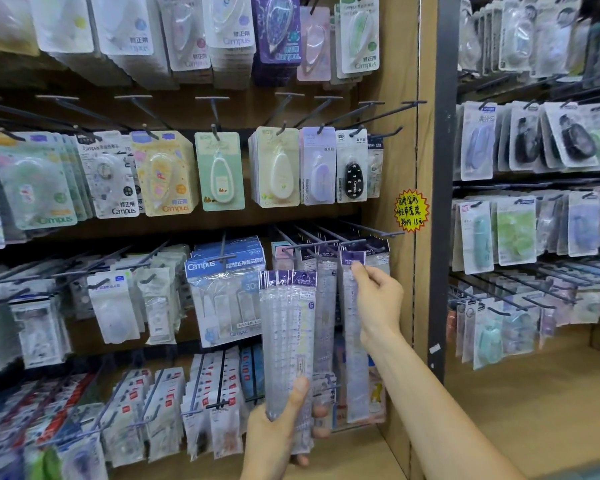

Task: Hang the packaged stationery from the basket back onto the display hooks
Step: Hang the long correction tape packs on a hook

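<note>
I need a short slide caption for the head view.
Right hand hangs a ruler pack on a hook; left hand holds more packs.

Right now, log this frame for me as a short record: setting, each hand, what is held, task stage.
setting: shop display wall of metal hooks hung with carded correction tapes
left hand: grips the lower end of a fanned stack of long clear ruler packs with purple headers
right hand: pinches the purple header of one long clear ruler pack at a dark metal display hook
task stage: single pack at the hook; whether it is threaded on cannot be told
basket: not in view
</note>
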Demonstrator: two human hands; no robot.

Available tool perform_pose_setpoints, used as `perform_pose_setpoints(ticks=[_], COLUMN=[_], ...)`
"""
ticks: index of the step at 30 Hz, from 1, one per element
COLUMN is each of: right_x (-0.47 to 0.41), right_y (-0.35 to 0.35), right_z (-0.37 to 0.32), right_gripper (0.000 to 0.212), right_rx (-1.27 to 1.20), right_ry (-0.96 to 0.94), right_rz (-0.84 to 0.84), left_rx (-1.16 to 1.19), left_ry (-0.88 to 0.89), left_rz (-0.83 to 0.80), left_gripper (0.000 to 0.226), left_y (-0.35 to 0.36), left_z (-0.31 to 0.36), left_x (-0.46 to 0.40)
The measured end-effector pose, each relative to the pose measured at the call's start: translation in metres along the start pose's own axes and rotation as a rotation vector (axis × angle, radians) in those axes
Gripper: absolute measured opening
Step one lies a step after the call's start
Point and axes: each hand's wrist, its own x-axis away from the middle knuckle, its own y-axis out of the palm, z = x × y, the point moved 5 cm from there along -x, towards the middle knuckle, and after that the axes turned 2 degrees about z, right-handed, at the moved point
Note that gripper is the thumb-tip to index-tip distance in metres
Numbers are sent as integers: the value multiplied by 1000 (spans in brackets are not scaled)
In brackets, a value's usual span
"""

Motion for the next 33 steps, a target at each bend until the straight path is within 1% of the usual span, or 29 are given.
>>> perform_pose_setpoints(ticks=[3, 6, 8, 10, 13, 15, 17, 19, 22, 25, 27, 29, 31, 33], right_x=[-5, -9, -9, -6, 3, 6, 1, -8, -23, -19, -3, 18, 34, 37], right_y=[4, 6, 7, 6, 6, 9, 14, 21, 36, 40, 30, 17, 15, 17], right_z=[-4, -4, -5, -10, -17, -17, -12, -6, 3, 5, 3, 4, 7, 14], right_gripper=[18, 19, 16, 5, 15, 10, 7, 8, 18, 27, 27, 20, 19, 17], right_rx=[74, 117, 136, 156, 208, 273, 319, 351, 450, 557, 521, 380, 232, 117], right_ry=[-13, -22, -40, -100, -281, -344, -340, -312, -267, -256, -302, -297, -182, -73], right_rz=[26, 48, 61, 78, 77, 76, 96, 104, 65, 38, 68, 55, -56, -90], left_rx=[-1, -28, -33, -27, -20, -21, -21, -21, -6, 22, 34, 35, 30, 27], left_ry=[-29, -32, -33, -30, -25, -25, -25, -27, -35, -34, -29, -34, -33, -33], left_rz=[-2, -5, -8, -10, -20, -23, -21, -25, -38, -45, -59, -78, -99, -114], left_gripper=[55, 57, 58, 57, 53, 53, 51, 51, 54, 49, 48, 51, 57, 64], left_y=[0, -1, -1, -1, -1, -1, -1, 0, 1, 1, 1, 1, 3, 5], left_z=[-2, -1, 0, 3, 6, 6, 7, 8, 10, 12, 12, 11, 10, 7], left_x=[2, 0, -1, -2, -2, -3, -4, -4, -4, -2, -2, -3, -4, -5])
